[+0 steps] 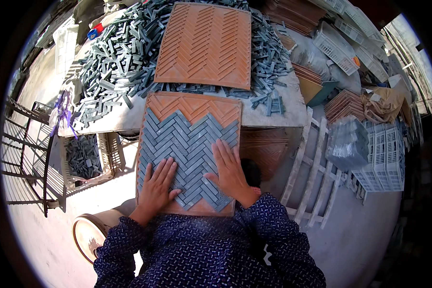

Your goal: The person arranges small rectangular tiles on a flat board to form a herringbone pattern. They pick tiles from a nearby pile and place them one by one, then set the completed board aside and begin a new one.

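In front of me lies an orange herringbone mould tray [193, 103], its near end close to my body. Grey-green strip tiles [180, 132] fill most of its slots in a zigzag pattern; bare slots show along the far end. My left hand [157, 186] lies flat on the tiles at the left, fingers spread. Over on the right side, my right hand [230, 169] rests on the tiles with its fingers stretched out and thumb apart. Neither hand holds anything. Beyond, a second orange mould tray [204, 43] without tiles lies on the tile heap.
Loose strip tiles [125, 57] are heaped on the table [273, 117]. A crate of tiles [84, 158] stands below left, beside a metal rack [26, 153]. To the right are a white wooden pallet [312, 168], stacked white crates [381, 161] and a round-lidded bucket [89, 237] lower left.
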{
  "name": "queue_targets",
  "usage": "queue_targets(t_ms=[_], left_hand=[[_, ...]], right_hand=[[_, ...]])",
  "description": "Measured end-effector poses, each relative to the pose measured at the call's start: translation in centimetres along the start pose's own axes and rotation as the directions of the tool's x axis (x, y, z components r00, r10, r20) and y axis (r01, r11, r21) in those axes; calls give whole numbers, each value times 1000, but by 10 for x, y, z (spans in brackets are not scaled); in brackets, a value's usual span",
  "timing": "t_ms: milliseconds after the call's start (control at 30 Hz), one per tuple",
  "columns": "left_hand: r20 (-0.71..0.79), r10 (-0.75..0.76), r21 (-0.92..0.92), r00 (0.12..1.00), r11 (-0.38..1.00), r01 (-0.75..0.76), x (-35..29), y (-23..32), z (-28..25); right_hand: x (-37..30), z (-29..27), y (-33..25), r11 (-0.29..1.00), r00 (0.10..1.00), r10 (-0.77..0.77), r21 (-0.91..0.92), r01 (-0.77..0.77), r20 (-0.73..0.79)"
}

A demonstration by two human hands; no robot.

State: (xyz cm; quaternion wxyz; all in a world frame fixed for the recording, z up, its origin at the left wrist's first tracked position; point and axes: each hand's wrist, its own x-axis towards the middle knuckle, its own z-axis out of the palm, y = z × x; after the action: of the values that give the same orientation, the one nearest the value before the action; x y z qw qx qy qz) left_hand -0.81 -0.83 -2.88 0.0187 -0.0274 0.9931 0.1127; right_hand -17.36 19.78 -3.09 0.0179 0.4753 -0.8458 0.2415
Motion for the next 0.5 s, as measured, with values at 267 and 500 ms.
queue_targets(t_ms=[267,500], left_hand=[[-442,-523,-576,728,788,216,-46,-34,3],[340,-635,-832,694,-548,-93,-103,-14,27]], right_hand=[[-90,47,40,-34,795,511,931,-363,328],[-76,14,-20,-453,549,547,774,-441,633]])
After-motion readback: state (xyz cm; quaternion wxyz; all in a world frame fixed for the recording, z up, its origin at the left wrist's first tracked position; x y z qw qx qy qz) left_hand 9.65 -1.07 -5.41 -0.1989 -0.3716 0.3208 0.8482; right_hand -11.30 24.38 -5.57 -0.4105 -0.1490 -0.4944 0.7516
